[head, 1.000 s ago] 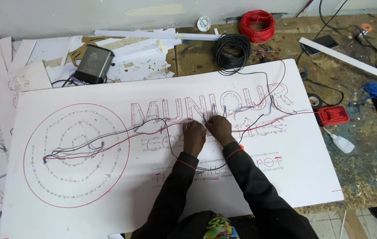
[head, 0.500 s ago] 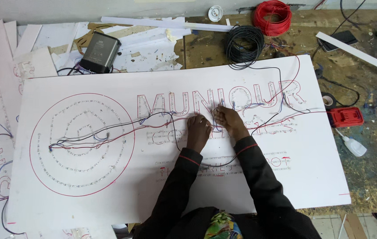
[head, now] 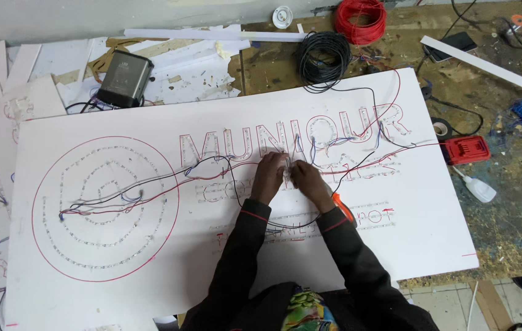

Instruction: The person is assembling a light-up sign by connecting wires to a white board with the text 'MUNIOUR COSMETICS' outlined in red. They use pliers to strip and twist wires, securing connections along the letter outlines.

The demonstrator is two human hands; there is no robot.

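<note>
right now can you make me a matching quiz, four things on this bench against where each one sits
Things:
1. red wire coil
2. black wire coil
3. grey box
4. white squeeze bottle

Places:
A. on white scraps, above the white board's left part
B. right of the board, below the red flat box
C. far edge of the bench, top centre
D. just above the board's top edge, below the red coil

Pairs: 1-C, 2-D, 3-A, 4-B

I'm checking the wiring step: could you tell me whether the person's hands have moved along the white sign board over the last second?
No. Both the left hand and right hand stay together on the wires below the middle outlined letters of the white sign board.
</note>
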